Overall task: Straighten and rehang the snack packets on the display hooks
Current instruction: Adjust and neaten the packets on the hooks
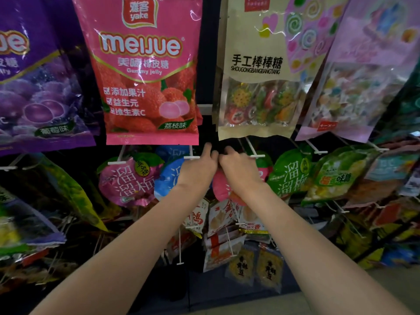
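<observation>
- Head view: both bare forearms are reaching up and forward into the middle row of a hanging snack display, the hands meeting just below the gap between the big pink Meijue lychee gummy bag point(145, 71) and the cream handmade-lollipop bag point(256, 71).
- The left hand point(198, 167) is curling its fingers at the top of a pink-red snack packet point(223, 186), its knuckles touching those of the right hand.
- The right hand point(239, 170) is gripping the same packet's top edge from the other side; the packet's hang hole and whichever hook it belongs on are hidden behind the hands.
- The packet is hanging between a blue packet point(169, 178) on its left and a green plum packet point(289, 173) on its right.
- A white hook bar point(191, 157) is sitting just beside the left hand's thumb side.
- A pink plum packet point(127, 180) is hanging farther left.
</observation>
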The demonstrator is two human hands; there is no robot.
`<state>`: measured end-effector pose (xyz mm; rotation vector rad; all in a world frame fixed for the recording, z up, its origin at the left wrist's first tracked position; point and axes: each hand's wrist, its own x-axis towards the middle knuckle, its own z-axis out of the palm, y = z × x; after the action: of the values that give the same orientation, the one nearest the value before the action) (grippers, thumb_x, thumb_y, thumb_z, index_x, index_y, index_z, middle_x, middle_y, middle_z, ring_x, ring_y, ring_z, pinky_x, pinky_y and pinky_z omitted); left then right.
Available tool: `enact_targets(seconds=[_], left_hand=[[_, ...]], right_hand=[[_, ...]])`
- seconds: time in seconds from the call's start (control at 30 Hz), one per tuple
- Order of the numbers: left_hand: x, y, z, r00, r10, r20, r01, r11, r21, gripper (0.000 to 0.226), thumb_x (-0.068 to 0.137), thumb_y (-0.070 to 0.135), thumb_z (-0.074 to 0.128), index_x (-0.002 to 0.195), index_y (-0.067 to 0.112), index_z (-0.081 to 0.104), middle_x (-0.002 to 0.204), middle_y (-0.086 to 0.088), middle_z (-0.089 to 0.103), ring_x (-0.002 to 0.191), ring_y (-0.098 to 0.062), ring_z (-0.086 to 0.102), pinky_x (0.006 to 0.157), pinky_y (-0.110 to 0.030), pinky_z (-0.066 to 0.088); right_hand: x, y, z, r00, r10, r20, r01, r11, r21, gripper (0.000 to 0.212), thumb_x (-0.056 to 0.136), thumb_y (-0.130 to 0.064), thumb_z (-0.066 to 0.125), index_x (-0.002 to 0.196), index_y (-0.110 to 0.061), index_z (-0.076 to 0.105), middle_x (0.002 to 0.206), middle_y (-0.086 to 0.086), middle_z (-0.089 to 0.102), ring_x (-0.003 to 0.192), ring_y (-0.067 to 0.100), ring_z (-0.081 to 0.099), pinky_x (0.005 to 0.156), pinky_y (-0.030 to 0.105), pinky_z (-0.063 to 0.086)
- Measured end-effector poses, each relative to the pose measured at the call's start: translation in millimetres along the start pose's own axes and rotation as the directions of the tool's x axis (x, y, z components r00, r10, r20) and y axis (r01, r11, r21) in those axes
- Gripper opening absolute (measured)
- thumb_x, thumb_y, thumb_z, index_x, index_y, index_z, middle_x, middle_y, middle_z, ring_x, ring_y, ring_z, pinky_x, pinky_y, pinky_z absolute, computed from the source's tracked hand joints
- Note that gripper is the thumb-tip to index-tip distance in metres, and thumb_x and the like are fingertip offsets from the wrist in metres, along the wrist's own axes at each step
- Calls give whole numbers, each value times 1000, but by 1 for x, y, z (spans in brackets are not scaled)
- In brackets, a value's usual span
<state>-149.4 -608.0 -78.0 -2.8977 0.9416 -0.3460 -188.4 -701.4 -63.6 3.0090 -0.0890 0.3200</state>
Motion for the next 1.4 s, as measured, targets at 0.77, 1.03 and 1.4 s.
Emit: enact_targets(seconds=[0.77,1.03,1.4], left_hand=[[-67,13,66,993,-121,-13,98,857,-506,26,96,7,40,120,1,44,119,-15,45,109,-31,51,77,-39,52],[-18,40,67,808,-195,556,535,-154,-831,30,91,5,53,117,16,43,109,-10,58,88,-33,66,79,-41,57],[-8,46,80,805,-488,336,492,234,-839,25,98,10,37,106,-4,56,104,-20,60,100,-32,55,84,-37,43]], right_hand=[[-83,33,50,919,232,-320,-39,860,510,17,86,-7,48,86,-7,66,91,3,63,61,16,61,50,14,39],[-40,79,35,891,425,-160,-240,739,630,56,86,5,49,139,-8,35,138,8,41,111,24,55,89,27,41],[-14,84,42,914,403,-39,-288,715,637,27,99,-17,40,98,2,58,88,17,61,80,30,59,64,26,36]])
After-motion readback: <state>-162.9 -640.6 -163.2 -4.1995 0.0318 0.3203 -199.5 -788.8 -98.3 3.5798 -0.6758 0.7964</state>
